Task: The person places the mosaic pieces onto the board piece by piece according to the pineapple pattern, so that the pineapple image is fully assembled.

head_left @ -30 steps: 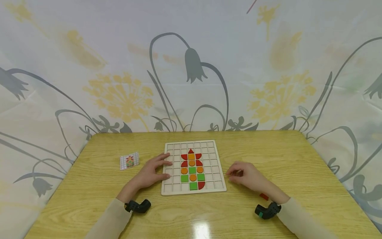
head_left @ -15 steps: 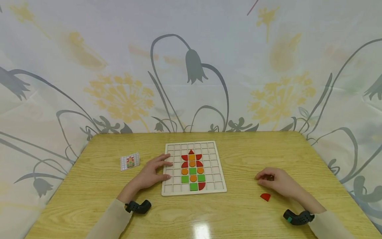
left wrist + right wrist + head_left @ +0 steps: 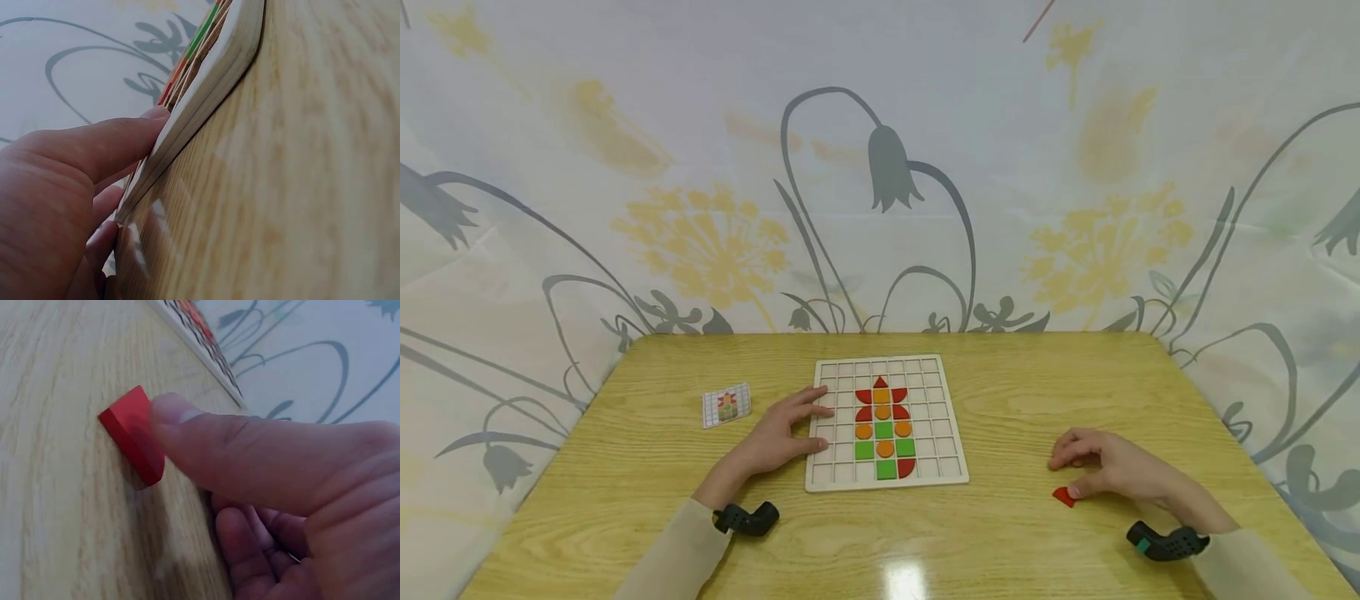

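Observation:
A pale square grid board (image 3: 940, 417) lies mid-table, bearing a figure of red, orange and green flat pieces. My left hand (image 3: 782, 429) rests on its left edge with spread fingers; the left wrist view shows the thumb (image 3: 128, 140) on the rim. Off to the right, my right hand (image 3: 1112, 467) is over a loose red quarter-circle piece (image 3: 1063, 497). The right thumb (image 3: 219, 447) touches that piece, partly covering it, while the index finger is held apart from it. The other right fingers are curled in behind, with nothing seen in them.
Left of the board lies a small card (image 3: 726, 406) printed with a coloured grid figure. A wooden table (image 3: 1000, 375) runs back to a flower-printed cloth (image 3: 700, 125). Black cameras are strapped to both wrists.
My right hand has moved from beside the board's right edge out to the right, and its thumb has come down on the red piece. The left hand has stayed on the board.

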`<state>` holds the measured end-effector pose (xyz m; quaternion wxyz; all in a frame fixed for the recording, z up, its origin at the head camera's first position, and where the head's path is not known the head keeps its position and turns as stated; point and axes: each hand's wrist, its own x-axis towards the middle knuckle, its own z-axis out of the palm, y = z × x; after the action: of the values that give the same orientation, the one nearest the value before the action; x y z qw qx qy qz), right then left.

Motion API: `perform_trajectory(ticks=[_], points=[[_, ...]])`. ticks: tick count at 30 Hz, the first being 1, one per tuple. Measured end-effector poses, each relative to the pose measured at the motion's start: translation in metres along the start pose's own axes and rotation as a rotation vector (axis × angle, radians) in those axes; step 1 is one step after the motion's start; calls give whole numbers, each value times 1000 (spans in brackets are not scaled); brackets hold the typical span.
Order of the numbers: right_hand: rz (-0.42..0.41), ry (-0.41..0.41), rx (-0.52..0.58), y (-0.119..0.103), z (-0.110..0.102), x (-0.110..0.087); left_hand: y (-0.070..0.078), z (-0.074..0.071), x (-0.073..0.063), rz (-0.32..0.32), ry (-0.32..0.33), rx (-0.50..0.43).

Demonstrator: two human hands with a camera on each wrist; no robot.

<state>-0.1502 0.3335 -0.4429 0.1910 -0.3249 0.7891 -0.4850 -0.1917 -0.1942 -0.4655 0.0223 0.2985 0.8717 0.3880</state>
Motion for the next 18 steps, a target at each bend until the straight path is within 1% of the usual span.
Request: perform_trajectory(ticks=[2,5,13,18], points=[[-15,-32,35,0,-1,0,0,0,0,1,-1,1],[-22,-60,45,-1,-2,1,-1,1,0,-1,-1,7],[-20,-50,-7,-1,-1,0,-2,1,0,-11,3,14],[-29,-25,-102,0,2,0,-2,1,0,-18,3,10]])
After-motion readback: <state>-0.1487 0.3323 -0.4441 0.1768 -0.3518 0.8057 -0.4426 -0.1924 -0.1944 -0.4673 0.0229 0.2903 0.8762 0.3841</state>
